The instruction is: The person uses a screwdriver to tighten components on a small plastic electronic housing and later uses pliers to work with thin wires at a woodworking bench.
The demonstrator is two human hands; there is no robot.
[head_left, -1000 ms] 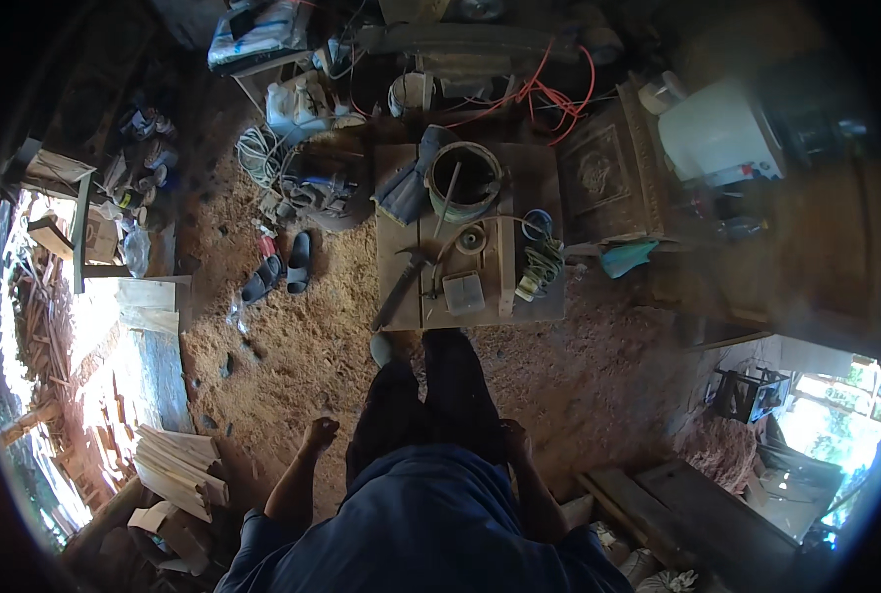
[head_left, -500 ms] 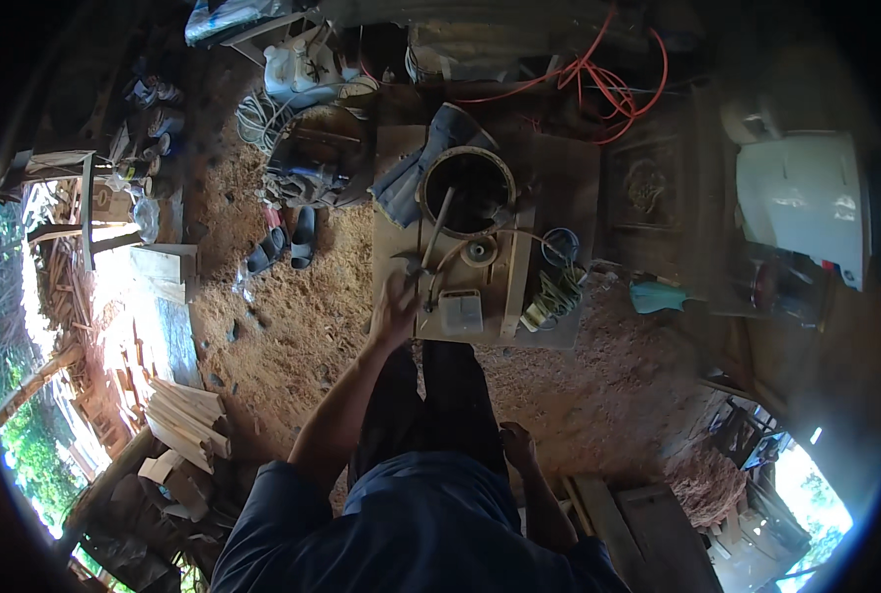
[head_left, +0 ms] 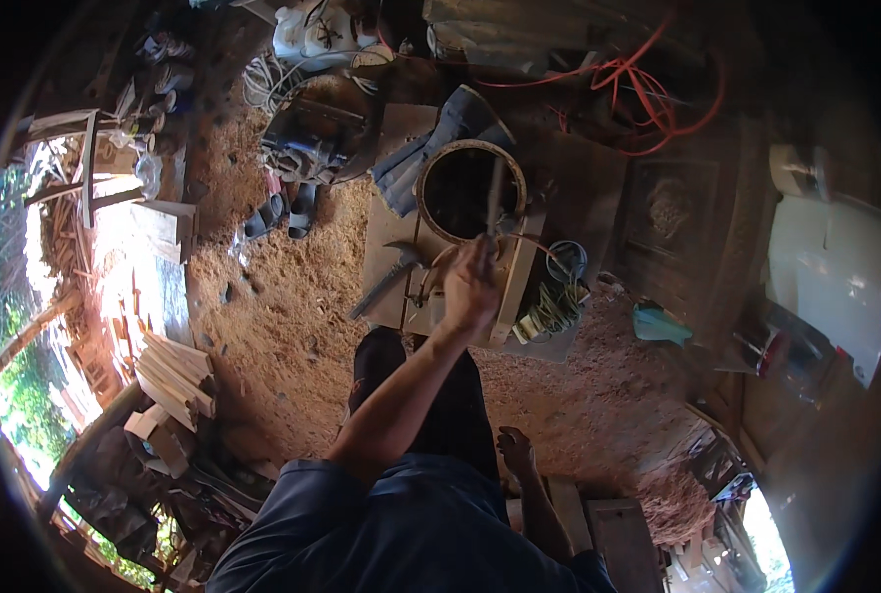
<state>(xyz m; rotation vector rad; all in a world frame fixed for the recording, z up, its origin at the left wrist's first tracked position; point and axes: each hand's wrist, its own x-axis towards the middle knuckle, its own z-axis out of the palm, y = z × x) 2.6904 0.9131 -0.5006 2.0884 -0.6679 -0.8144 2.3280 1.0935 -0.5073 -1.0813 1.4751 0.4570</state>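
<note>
My left hand [head_left: 474, 287] reaches over the low wooden table and is closed round a thin, pale stick-like tool [head_left: 496, 193]. Motion blurs the tool, and its far end points up over the dark mouth of a round bucket [head_left: 422, 198]. To the left of that hand a hammer [head_left: 401, 259] lies on the table, its handle slanting toward the near left. My hand and forearm cover most of the small box at the table's near edge. Low beside my leg hangs my right hand [head_left: 515, 453], holding nothing, its fingers slightly apart.
Dark blue cloth [head_left: 411, 168] lies left of the bucket. Coiled cord [head_left: 554, 308] sits at the table's right edge. Sandals [head_left: 302, 210] rest on the sawdust-strewn ground at left. An orange hose [head_left: 648, 89] loops at the back right. Cut boards [head_left: 173, 381] are stacked at left.
My left hand has moved right from the table's left side, and now holds the stick-like tool over the bucket. The hammer now lies apart from it. My right hand stays low.
</note>
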